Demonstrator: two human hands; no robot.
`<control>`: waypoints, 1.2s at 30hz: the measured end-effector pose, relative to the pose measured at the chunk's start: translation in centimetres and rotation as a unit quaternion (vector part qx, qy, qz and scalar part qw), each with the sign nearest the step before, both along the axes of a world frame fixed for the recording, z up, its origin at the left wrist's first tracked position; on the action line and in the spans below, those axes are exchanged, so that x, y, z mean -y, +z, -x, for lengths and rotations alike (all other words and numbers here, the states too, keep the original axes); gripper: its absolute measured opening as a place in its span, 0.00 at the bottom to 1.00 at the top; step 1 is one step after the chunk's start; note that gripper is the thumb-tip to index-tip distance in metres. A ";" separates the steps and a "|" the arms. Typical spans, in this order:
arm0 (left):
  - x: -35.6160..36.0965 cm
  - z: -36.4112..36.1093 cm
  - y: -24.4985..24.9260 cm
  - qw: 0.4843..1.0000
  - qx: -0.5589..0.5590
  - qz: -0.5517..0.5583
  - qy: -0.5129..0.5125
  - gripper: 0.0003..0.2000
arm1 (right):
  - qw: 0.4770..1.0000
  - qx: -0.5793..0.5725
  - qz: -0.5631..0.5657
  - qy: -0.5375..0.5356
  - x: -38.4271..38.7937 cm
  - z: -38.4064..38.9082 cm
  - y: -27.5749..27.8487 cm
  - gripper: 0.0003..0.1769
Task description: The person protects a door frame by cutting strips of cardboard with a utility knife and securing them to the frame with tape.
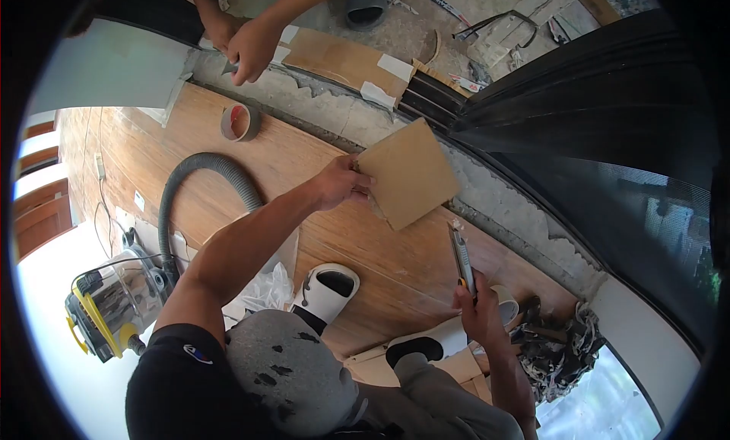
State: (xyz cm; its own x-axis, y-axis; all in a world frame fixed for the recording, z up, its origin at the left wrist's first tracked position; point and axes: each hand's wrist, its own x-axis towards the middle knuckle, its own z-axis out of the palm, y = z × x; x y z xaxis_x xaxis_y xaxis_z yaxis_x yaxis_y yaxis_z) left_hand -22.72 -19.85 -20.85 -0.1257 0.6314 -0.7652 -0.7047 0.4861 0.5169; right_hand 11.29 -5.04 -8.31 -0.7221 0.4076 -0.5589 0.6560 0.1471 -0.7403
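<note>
My left hand [344, 184] grips the left edge of a squarish piece of brown cardboard [411, 174], its fingers partly hidden. The cardboard is held up above the edge of the wooden floor and the rough concrete channel. In my right hand [481, 311] is a utility knife [461, 257], its blade pointing up and away from me. Knife and cardboard are apart. Past the cardboard, a longer cardboard strip [342, 60] with pieces of white tape lies along the door track.
A co-worker's hands [247, 48] are at the upper left. A tape roll [249, 124] and a vacuum hose [205, 162] lie on the wooden floor [372, 257]; the vacuum [114, 295] stands left. Black curtain [601, 105] hangs right, above crumpled dark debris [559, 352].
</note>
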 end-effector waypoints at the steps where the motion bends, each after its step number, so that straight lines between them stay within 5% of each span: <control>1: 0.0 -0.3 -0.2 1.000 -0.008 0.002 0.023 0.24 | 1.000 0.001 0.000 0.003 0.0 0.1 0.0 0.14; 5: 0.0 -0.4 0.3 0.994 -0.092 0.030 -0.047 0.23 | 1.000 0.025 0.017 0.002 0.2 -0.2 -0.6 0.14; 7: 0.0 0.0 0.1 0.998 0.025 0.012 0.053 0.21 | 0.999 0.020 0.024 0.008 0.5 -0.9 -1.3 0.18; 16: 1.1 4.9 -0.9 0.984 0.088 -0.069 0.142 0.20 | 0.998 0.055 -0.008 -0.007 0.8 -0.1 -1.1 0.28; 22: -3.2 6.2 -2.8 0.973 0.011 -0.092 0.211 0.20 | 0.997 0.071 -0.007 -0.007 1.1 0.0 -1.4 0.25; 36: -8.9 4.8 -4.5 0.985 0.012 -0.044 0.165 0.22 | 0.995 0.098 0.013 -0.025 2.3 -0.4 -1.1 0.27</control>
State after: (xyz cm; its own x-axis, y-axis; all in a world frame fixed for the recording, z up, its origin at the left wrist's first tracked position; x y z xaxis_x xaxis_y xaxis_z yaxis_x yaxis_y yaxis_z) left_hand -27.54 -10.92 -25.39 -0.3183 0.6239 -0.7137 -0.8289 0.1821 0.5289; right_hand 11.66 -7.36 -9.38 -0.5778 0.4242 -0.6973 0.7937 0.0930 -0.6011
